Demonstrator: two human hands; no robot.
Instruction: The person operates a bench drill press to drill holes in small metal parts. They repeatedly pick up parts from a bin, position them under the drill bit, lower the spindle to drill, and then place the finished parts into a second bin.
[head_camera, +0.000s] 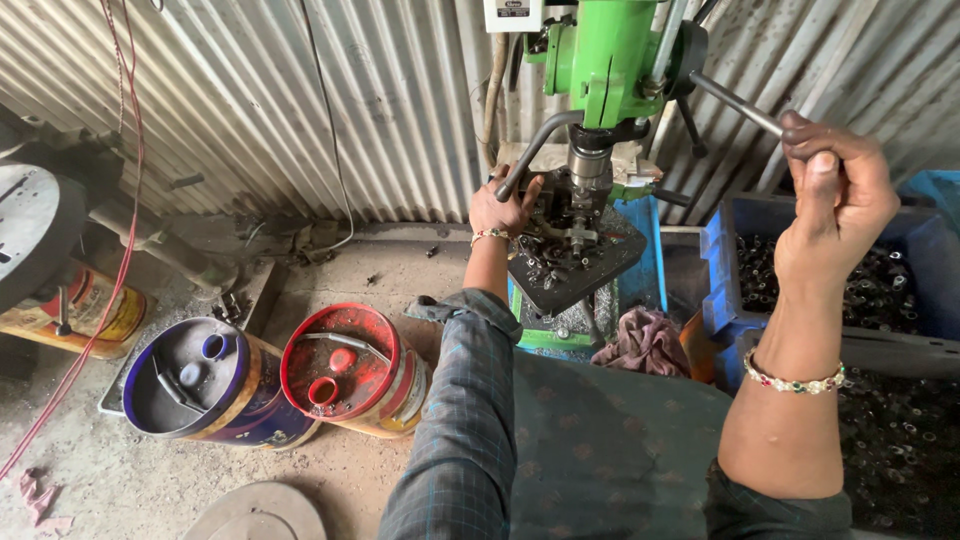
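Note:
A green drill press (607, 55) stands against the corrugated metal wall. My right hand (835, 195) is closed around the end of its steel feed lever (735, 103), raised at the right. My left hand (503, 208) rests at the left edge of the dark square drill table (600, 272), fingers on a small metal part under the spindle (590, 165). What exactly the fingers pinch is hidden. Several small metal pieces lie on the table. Both wrists wear bead bracelets.
A blue crate (722, 255) of small dark metal parts sits at the right, with more parts (900, 440) in front. A pink rag (648, 340) lies below the table. Two round tins, blue (190, 380) and red (345, 365), stand on the dusty floor at left.

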